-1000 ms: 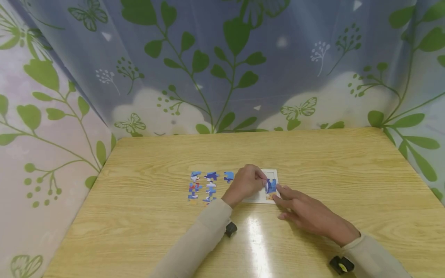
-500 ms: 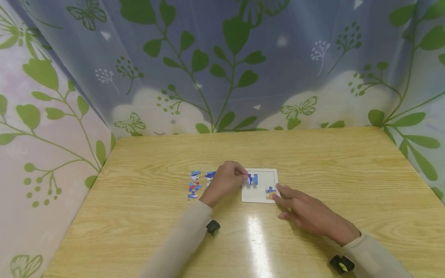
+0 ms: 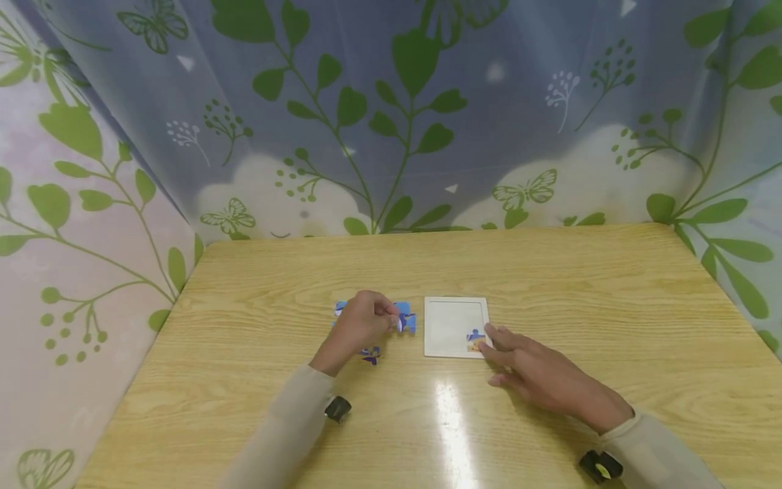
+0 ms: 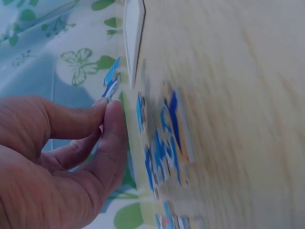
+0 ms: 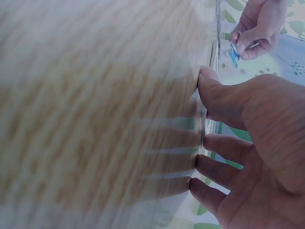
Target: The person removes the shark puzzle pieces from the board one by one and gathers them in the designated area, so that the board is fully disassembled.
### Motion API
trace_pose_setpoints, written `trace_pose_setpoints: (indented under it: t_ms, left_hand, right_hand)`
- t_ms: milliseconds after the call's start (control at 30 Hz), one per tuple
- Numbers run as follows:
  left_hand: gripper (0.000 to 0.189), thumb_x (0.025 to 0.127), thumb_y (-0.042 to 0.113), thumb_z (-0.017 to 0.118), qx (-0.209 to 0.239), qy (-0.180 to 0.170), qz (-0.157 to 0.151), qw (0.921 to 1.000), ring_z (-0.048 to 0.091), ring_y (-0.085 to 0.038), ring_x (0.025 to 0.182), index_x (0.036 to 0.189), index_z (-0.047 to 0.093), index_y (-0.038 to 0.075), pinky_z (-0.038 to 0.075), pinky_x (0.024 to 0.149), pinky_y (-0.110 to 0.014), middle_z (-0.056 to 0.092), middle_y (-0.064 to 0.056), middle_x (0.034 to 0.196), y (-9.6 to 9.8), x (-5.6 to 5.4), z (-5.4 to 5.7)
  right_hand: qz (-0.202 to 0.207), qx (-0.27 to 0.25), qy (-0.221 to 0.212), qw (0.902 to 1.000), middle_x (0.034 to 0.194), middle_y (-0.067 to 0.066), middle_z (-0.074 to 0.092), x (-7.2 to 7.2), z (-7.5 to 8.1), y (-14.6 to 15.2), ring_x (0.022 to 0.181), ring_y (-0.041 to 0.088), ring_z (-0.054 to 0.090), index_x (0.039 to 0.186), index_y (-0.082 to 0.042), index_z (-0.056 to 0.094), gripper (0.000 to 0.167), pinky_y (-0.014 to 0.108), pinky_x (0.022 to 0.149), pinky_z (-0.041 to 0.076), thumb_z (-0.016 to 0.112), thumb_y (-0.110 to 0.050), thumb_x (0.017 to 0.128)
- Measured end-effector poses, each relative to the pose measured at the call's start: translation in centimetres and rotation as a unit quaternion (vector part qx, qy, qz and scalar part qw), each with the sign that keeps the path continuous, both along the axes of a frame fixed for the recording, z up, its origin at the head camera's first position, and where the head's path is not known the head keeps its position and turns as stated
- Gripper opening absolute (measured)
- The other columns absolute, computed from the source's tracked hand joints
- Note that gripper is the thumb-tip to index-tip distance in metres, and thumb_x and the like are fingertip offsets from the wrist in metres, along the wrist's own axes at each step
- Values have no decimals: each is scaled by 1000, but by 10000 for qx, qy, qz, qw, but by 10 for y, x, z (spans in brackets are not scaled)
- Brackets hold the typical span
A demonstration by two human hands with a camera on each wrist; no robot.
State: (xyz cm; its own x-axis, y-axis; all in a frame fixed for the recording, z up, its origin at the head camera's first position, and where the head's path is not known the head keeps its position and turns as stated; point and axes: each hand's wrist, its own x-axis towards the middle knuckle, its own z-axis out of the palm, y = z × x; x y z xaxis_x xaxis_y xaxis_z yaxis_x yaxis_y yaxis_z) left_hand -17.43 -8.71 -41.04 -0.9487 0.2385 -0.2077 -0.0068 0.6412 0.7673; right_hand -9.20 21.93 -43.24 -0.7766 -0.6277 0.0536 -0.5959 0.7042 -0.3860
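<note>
My left hand [image 3: 360, 329] pinches a blue and white jigsaw piece [image 3: 407, 322] between thumb and fingertips, left of the puzzle tray. In the left wrist view the piece [image 4: 112, 78] is held up on edge, above the table. A white puzzle tray [image 3: 449, 326] lies flat, with one blue and orange jigsaw piece [image 3: 475, 337] in its lower right corner. My right hand [image 3: 544, 370] rests at the tray's right edge, thumb and forefinger touching that side. Its other fingers touch the tabletop in the right wrist view.
Several loose jigsaw pieces [image 4: 167, 138] lie on the wooden table [image 3: 244, 401], mostly hidden under my left hand in the head view; one dark blue piece [image 3: 369, 354] shows below it. A leaf-patterned curtain [image 3: 391, 136] hangs behind the table.
My left hand has carried the jigsaw piece from the tray's right side leftward, off the tray and over the loose pieces. The right hand and tray stay put.
</note>
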Motion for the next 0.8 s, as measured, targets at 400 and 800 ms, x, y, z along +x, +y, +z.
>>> trace_pose_setpoints:
  t_ms: [400,800]
  left_hand:
    - [5,91,3,71,-270,102,-63,9996,59,-17,69,87,74,5,50,60,-27,67,-2,81,-11,4,-6]
    - [5,89,3,74,-493,288,-74,9983,62,-15,69,86,75,6,53,62,-28,69,-1,80,-8,4,-7]
  right_hand:
    - [-46,-15,-44,10000,153,31,36,1,0,0,139,47,41,141,5,53,55,57,106,40,69,-24,96]
    - [-53,-24,-80,10000,154,32,34,0,0,0,139,47,40,141,5,53,56,57,107,40,69,-23,96]
